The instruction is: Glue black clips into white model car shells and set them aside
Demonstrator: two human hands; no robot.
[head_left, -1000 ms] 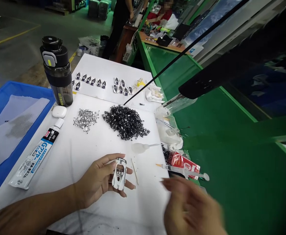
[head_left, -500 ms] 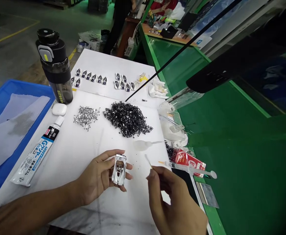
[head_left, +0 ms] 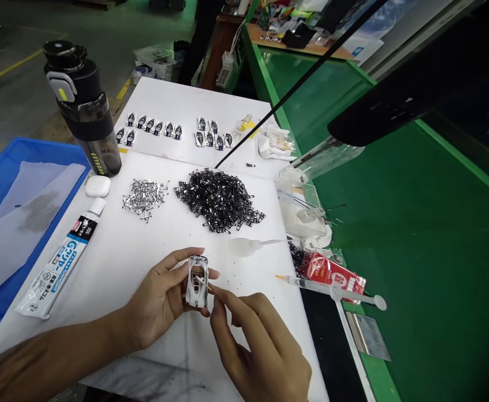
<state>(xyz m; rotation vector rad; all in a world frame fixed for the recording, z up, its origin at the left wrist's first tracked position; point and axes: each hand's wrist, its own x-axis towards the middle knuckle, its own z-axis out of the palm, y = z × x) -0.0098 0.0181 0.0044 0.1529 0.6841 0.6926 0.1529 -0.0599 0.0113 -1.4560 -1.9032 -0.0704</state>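
Observation:
My left hand (head_left: 161, 298) grips a small white toy car body (head_left: 197, 282) upside down over the white board (head_left: 144, 257). My right hand (head_left: 255, 340) pinches a thin wooden stick (head_left: 203, 282), and the stick's tip touches the inside of the car body. Behind them lie a pile of small black plastic parts (head_left: 219, 199) and a smaller pile of silver metal parts (head_left: 144, 196).
A glue tube (head_left: 56, 266), an earbud case (head_left: 97, 186) and a dark water bottle (head_left: 83, 109) stand at the left, beside a blue bin (head_left: 1, 162). A syringe (head_left: 332, 287), a red pack (head_left: 332, 274) and a dropper (head_left: 250, 245) lie at the right. Finished car bodies (head_left: 173, 131) line the far board.
My right hand picked up the stick from the board and brought it left to the car body. My left hand kept hold of the car body.

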